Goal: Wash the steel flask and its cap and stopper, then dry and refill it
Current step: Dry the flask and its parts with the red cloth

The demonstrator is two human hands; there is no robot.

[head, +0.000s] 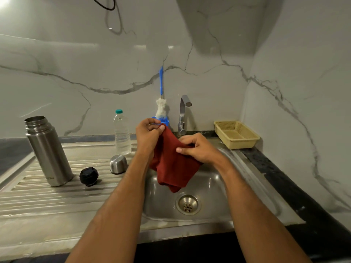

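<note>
A dark red cloth [171,168] hangs over the sink basin [209,186]. My left hand [148,133] pinches its top corner and my right hand [197,147] grips its upper edge. The open steel flask [47,150] stands upright on the ribbed drainboard [57,196] at the left. Its black stopper [88,176] and steel cap [118,164] lie on the drainboard between the flask and my left arm. A clear water bottle [121,132] with a teal lid stands behind the cap.
A chrome tap [183,114] rises behind the sink. A blue-handled bottle brush [161,103] stands in a blue holder against the marble wall. A yellow perforated basket [236,133] sits at the back right corner. The drain [188,204] is uncovered.
</note>
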